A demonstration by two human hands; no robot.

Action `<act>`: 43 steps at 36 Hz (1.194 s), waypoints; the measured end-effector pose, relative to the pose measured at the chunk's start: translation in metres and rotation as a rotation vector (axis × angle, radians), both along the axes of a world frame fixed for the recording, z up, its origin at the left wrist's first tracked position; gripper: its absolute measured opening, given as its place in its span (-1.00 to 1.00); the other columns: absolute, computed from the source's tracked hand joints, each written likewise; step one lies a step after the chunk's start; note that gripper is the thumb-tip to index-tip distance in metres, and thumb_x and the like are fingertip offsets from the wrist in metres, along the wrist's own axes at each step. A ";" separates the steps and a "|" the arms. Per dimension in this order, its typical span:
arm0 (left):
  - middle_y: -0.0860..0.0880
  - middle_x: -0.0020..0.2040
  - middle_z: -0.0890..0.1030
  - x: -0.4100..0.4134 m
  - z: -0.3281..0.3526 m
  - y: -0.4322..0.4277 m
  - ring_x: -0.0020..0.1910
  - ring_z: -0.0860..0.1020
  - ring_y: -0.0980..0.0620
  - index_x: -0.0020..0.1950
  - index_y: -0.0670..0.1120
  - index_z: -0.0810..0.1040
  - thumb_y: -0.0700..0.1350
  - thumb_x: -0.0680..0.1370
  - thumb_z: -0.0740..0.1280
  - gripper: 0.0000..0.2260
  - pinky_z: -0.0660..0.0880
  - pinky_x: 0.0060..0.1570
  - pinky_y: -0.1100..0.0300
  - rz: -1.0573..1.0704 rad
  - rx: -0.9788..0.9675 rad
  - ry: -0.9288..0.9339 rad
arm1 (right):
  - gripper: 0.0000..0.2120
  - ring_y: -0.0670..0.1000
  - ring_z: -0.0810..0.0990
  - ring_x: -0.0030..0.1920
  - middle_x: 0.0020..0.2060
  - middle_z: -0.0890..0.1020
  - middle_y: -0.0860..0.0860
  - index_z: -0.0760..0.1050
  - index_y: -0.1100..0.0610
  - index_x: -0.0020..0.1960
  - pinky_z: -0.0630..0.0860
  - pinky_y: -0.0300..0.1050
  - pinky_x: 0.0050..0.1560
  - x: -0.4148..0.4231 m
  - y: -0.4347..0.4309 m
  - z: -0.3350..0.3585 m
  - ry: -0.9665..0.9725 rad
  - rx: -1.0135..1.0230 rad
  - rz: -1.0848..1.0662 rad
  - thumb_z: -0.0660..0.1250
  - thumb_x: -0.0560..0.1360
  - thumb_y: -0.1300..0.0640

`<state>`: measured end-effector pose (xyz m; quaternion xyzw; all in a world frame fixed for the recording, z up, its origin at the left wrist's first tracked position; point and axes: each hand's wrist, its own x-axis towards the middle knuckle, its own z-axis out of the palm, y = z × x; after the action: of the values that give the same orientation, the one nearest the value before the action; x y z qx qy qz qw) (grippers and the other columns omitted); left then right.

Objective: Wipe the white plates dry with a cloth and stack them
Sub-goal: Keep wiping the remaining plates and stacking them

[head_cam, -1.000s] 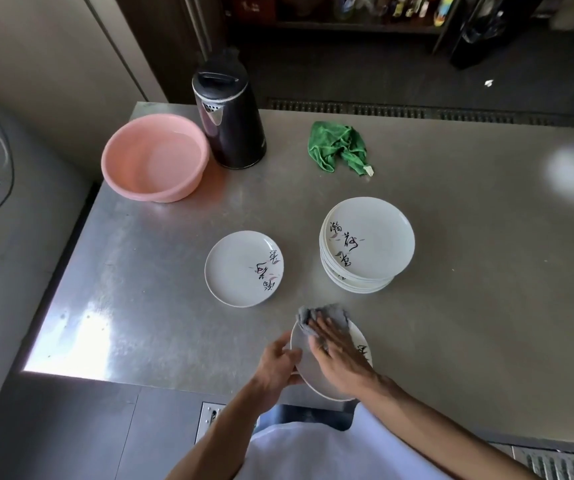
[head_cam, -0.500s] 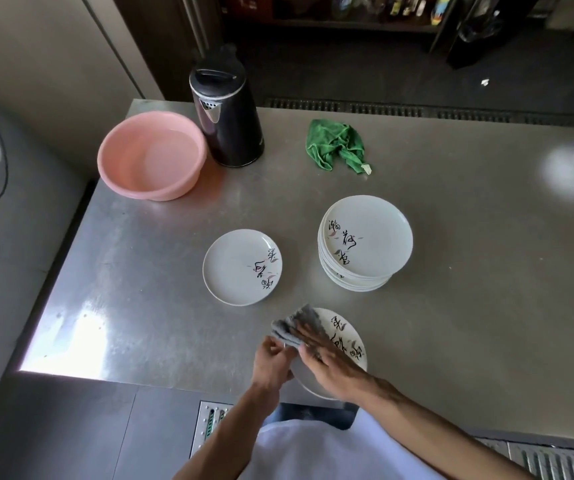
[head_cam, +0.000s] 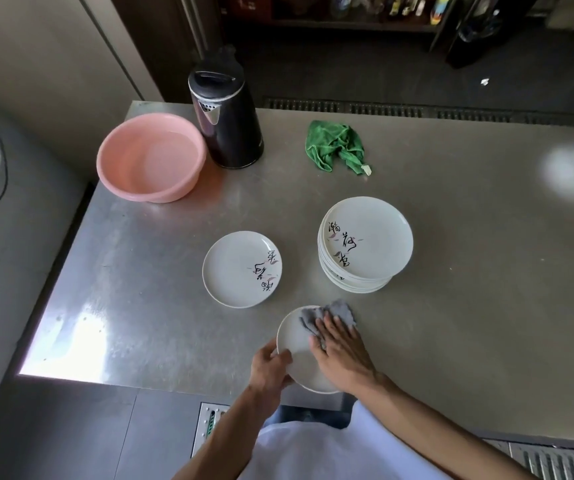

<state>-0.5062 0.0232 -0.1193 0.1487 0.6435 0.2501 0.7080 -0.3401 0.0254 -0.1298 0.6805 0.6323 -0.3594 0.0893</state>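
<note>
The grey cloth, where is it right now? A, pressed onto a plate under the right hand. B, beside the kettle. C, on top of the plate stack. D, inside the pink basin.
A: the right hand presses the grey cloth with flat fingers onto the plate, which the left hand holds by its rim at the table's near edge.

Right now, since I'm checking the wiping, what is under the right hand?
The right hand presses a grey cloth flat on the plate. The plate surface beneath cloth and palm is covered.
</note>
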 end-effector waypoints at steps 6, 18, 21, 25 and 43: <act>-0.18 -0.08 0.55 -0.002 0.001 0.006 -0.06 0.54 -0.15 -0.01 -0.13 0.48 -0.36 0.52 0.25 -0.84 0.57 -0.22 0.07 0.027 -0.034 0.050 | -0.51 -0.18 -0.19 0.58 0.58 -0.11 -0.18 -0.04 -0.07 0.62 -0.25 -0.26 0.52 -0.007 -0.005 0.017 0.436 -0.014 -0.100 -0.05 0.72 -0.08; -0.16 -0.02 0.73 -0.008 0.002 0.008 -0.06 0.71 -0.10 0.12 -0.10 0.69 -0.37 0.51 0.27 -0.68 0.63 -0.17 0.10 -0.144 0.001 0.014 | -0.43 -0.05 -0.22 0.60 0.61 -0.12 -0.06 -0.08 0.03 0.63 -0.31 -0.07 0.56 0.003 -0.002 0.001 0.135 -0.046 0.003 -0.10 0.70 -0.16; -0.18 -0.01 0.73 -0.003 0.004 0.007 -0.07 0.72 -0.09 0.08 -0.11 0.71 -0.26 0.41 0.33 -0.70 0.63 -0.14 0.11 -0.194 0.019 -0.027 | -0.48 -0.01 -0.20 0.60 0.60 -0.12 -0.03 -0.05 0.05 0.63 -0.31 -0.09 0.55 -0.007 -0.001 0.000 0.179 0.054 0.065 -0.09 0.72 -0.07; -0.18 -0.01 0.74 0.001 0.001 0.006 -0.04 0.73 -0.11 0.01 -0.10 0.72 -0.17 0.38 0.44 -0.77 0.64 -0.14 0.09 -0.183 0.045 -0.016 | -0.47 -0.11 -0.14 0.60 0.57 -0.10 -0.19 -0.02 0.01 0.63 -0.26 -0.18 0.55 -0.009 -0.004 0.001 0.419 0.059 0.085 -0.05 0.71 -0.10; -0.11 0.06 0.74 0.010 0.003 0.003 0.04 0.71 -0.09 0.21 -0.01 0.61 -0.15 0.50 0.35 -0.72 0.66 -0.07 -0.01 -0.101 0.062 -0.012 | -0.60 -0.33 -0.08 0.54 0.45 0.06 -0.57 0.09 -0.57 0.41 -0.22 -0.39 0.48 -0.016 0.005 0.033 0.771 -0.020 -0.050 -0.08 0.72 -0.10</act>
<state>-0.4961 0.0260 -0.1159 0.2015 0.6230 0.2345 0.7185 -0.3559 0.0305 -0.0970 0.5099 0.5990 -0.5971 -0.1570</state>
